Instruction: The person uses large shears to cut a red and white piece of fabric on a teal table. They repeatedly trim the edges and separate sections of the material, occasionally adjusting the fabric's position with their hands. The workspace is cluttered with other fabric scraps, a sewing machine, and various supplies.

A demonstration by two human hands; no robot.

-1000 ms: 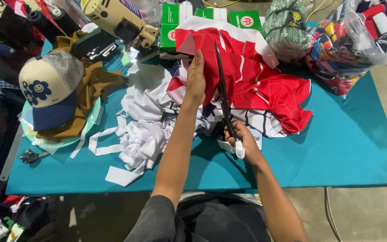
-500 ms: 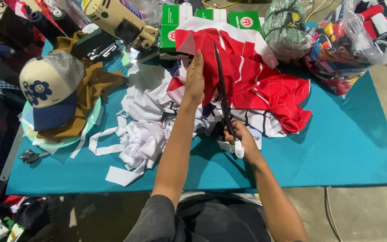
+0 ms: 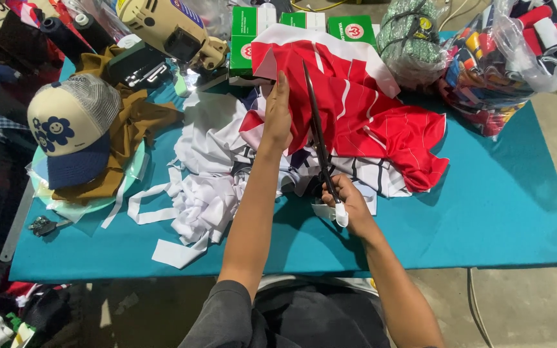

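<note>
A red fabric with thin white stripes [image 3: 369,116] lies spread over white cloth on the teal table [image 3: 498,206]. My left hand [image 3: 277,116] presses flat on the red fabric's left part. My right hand [image 3: 346,200] grips the handles of long black scissors [image 3: 314,122], whose blades point away from me along the red fabric just right of my left hand. White tape wraps one right finger.
A heap of white fabric strips [image 3: 201,200] lies at the left of my arm. A cap with blue flowers [image 3: 69,129] rests on brown cloth. Green boxes [image 3: 253,26], a cream cutting machine [image 3: 169,29] and bags of thread spools [image 3: 517,51] line the far edge.
</note>
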